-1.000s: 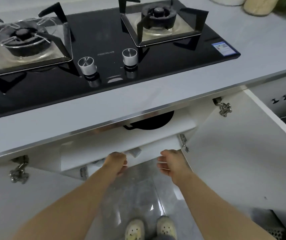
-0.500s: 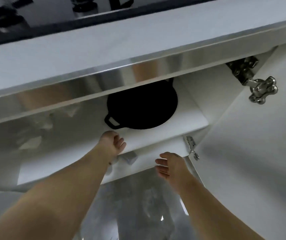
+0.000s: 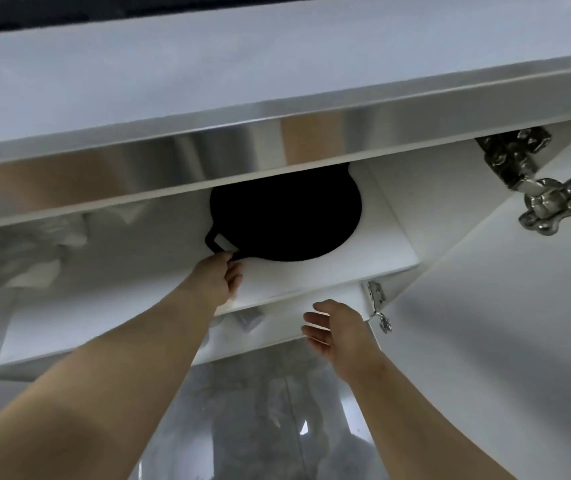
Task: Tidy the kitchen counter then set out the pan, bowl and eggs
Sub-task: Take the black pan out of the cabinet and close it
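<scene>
**Pan (image 3: 287, 216) on cabinet shelf (image 3: 329, 275)**

Your left hand (image 3: 220, 280) is extended over the shelf's front edge, fingers curled round the black pan's loop handle. Pan sits right rear. Your right hand (image 3: 337, 330) hovers slack below that edge, grasping nothing. Door (image 3: 484, 341) open; grey floor tiles (image 3: 259, 393) beneath.

Pan (image 3: 287, 216), at the fingertips of the left hand (image 3: 221, 278): matt black all over, no shine; looks like dark metal. Its loop handle has the same finish.
Shelf (image 3: 311, 275) under that hand: white, smooth, satin.
Trim strip (image 3: 277, 140) above both hands: polished metal, mirror-bright.
Countertop (image 3: 207, 71) beyond it: pale grey, smooth, matt.
Hinge (image 3: 554, 206) up and right of the right hand (image 3: 339, 330): glossy chromed metal.
Door (image 3: 502, 341) right of that hand: white, smooth, low sheen.
Floor (image 3: 259, 410) below the forearms: grey marbled tile, glossy.
Crumpled white stuff (image 3: 52, 244) left of the left hand: thin, creased; plastic or paper, cannot tell.
</scene>
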